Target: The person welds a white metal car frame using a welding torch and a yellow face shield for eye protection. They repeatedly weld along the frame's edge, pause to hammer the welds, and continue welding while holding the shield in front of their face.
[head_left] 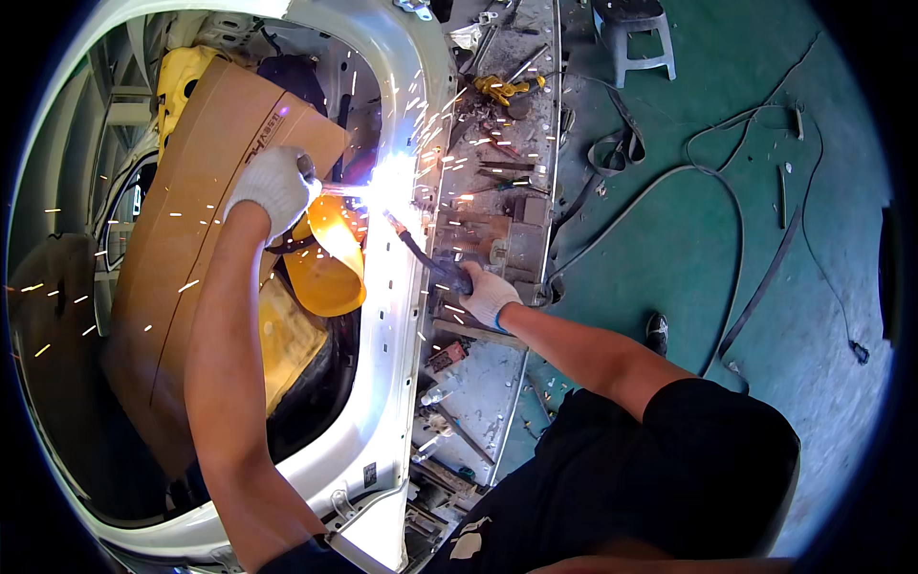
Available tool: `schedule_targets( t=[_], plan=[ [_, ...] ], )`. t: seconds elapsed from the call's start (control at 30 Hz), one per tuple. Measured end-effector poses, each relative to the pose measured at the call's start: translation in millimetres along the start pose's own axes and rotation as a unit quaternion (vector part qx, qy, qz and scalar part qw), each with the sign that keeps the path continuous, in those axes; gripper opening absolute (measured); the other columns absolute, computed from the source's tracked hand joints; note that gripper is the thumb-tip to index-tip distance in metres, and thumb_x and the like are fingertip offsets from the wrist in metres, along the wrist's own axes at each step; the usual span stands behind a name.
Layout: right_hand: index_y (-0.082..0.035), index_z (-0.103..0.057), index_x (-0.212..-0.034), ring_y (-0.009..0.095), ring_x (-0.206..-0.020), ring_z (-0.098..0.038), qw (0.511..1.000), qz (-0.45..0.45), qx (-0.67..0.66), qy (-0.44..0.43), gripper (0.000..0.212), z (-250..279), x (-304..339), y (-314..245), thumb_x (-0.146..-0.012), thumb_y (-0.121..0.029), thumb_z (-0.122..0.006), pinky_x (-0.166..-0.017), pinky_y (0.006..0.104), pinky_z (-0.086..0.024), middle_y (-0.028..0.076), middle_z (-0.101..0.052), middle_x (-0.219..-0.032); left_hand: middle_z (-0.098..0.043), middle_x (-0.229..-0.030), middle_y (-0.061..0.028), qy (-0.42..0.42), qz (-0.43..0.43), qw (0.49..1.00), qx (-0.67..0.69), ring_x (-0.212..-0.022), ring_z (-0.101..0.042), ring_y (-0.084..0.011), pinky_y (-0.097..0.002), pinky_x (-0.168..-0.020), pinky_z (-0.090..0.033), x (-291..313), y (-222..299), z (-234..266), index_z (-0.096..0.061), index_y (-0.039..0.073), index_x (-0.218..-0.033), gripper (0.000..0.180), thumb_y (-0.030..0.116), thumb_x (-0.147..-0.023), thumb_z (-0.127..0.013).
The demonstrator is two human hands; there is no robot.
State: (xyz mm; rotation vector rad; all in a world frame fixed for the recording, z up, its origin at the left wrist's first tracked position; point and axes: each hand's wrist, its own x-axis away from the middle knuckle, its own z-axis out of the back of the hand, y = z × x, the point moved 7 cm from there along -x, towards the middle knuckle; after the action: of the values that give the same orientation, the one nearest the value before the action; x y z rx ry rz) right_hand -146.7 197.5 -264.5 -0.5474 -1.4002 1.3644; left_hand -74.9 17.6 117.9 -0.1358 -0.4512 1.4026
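A gloved right hand [488, 295] is closed around a dark welding torch [426, 256], its tip at a bright arc [390, 184] throwing sparks on a white car body frame [387, 316]. The gloved left hand [275, 187] grips a small rod beside the arc. Left lies a cardboard sheet [191, 239]; right, a cluttered tool tray [507, 153] and cables [727, 191] on the green floor.

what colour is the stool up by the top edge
Light grey plastic stool, standing on the green floor; the head view shows it best.
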Motion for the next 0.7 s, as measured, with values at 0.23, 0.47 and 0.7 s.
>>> schedule_targets(
  t=[0.23, 0.47, 0.7],
  plan=[
    [-0.015, -0.052, -0.142, 0.044, -0.107, -0.072, 0.97, 0.004, -0.162, 0.183, 0.056, 23.4, 51.1, 83.2, -0.091, -0.026, -0.072, -0.091, 0.0485, -0.057, 0.023, -0.074, -0.114, -0.076, -0.112, -0.0207, -0.046, 0.05, 0.997, -0.03, -0.105, -0.073, -0.0371, -0.0417, -0.096, -0.058, 4.2, 16.2, 7.4, -0.078, 0.005, -0.112, 0.028, 0.021, -0.089, -0.071],
    [-0.011, -0.059, -0.104, 0.014, -0.061, -0.054, 0.839, -0.241, -0.405, 0.274, 0.017, 51.8, 154.4, 257.4, -0.091, -0.014, -0.069, -0.055, 0.0323, -0.044, 0.0, -0.054, -0.072, -0.075, -0.093, -0.0216, -0.008, 0.036, 0.999, -0.016, -0.089, -0.073, -0.037, -0.0416, -0.085, -0.058, 4.3, 8.4, -1.8, -0.077, -0.001, -0.102, 0.025, 0.017, -0.085, -0.076],
    [-0.011, -0.056, -0.102, 0.015, -0.061, -0.056, 0.843, -0.283, -0.358, 0.285, 0.018, 107.7, 203.6, 322.7, -0.089, -0.014, -0.068, -0.053, 0.034, -0.044, 0.002, -0.054, -0.071, -0.075, -0.095, -0.0219, 0.002, 0.041, 0.999, -0.012, -0.092, -0.073, -0.0369, -0.0417, -0.087, -0.058, 7.2, 24.1, 0.3, -0.077, 0.0, -0.103, 0.025, 0.017, -0.085, -0.075]
  ],
)
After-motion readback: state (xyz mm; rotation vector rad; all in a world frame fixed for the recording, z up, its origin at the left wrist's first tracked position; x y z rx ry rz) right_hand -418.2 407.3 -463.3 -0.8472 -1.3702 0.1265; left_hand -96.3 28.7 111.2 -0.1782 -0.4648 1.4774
